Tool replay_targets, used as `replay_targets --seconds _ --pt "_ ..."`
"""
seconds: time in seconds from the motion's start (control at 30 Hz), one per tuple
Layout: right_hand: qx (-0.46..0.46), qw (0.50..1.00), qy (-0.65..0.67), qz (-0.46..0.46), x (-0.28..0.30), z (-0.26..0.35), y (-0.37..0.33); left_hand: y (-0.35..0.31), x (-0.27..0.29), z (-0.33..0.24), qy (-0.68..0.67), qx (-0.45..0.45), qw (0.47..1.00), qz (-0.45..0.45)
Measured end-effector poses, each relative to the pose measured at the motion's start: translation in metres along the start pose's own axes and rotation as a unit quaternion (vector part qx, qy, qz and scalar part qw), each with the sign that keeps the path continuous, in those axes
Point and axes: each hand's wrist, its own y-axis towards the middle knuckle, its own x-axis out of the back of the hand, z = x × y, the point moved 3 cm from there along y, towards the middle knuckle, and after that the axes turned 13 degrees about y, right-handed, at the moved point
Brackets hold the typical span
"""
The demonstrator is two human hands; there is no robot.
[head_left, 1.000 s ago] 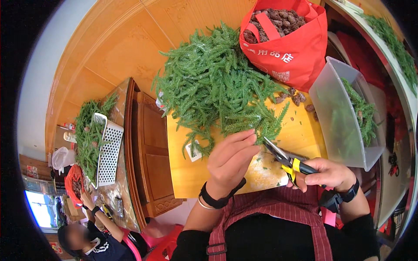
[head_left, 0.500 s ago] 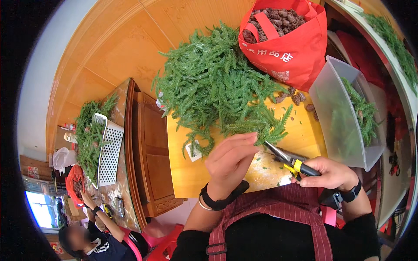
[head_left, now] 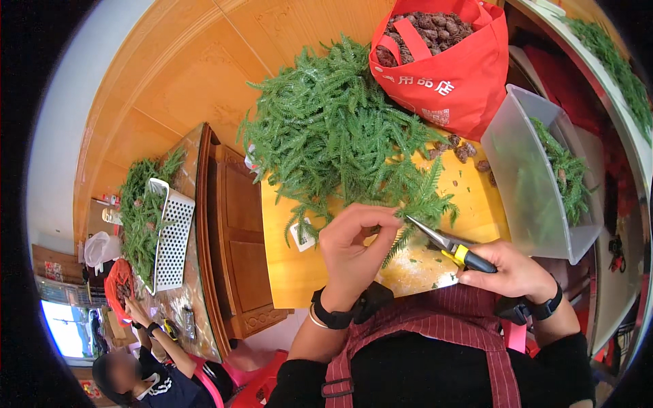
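Between thumb and fingers, my left hand [head_left: 359,239] pinches a green artificial pine sprig [head_left: 423,198] by its stem end. Its needles fan out to the right over the yellow board. My right hand [head_left: 507,268] is wrapped round the black-and-yellow handles of long-nose pliers [head_left: 452,246]. Their pointed tips reach the sprig close beside my left fingertips. Behind my left hand rises a large heap of green pine sprigs [head_left: 326,122]. Several brown pine cones [head_left: 464,151] lie on the board at the heap's right.
A red bag [head_left: 449,81] full of pine cones stands at the back right. Beside it is a clear plastic bin [head_left: 520,183] holding greenery. On the left, a co-worker [head_left: 146,367] reaches toward a red bag [head_left: 120,289] near a white perforated basket [head_left: 173,234].
The sprig has turned, with its needles now pointing up and down around my left fingertips. My left fingers have curled into a tighter pinch, and the pliers' tips have shifted slightly left and up.
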Motion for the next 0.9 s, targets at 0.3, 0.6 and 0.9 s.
replay_targets --seconds 0.3,0.6,0.9 --pt "0.015 0.983 0.168 0.066 -0.003 -0.003 -0.003 0.001 0.0 0.002 0.013 0.004 1.0 -0.011" --pt "-0.034 0.985 0.164 0.031 -0.001 -0.001 -0.002 0.003 0.0 -0.009 0.165 -0.128 0.977 -0.041" --pt "0.004 0.98 0.193 0.052 0.001 -0.004 0.003 0.005 -0.004 -0.016 0.193 -0.18 0.964 -0.034"
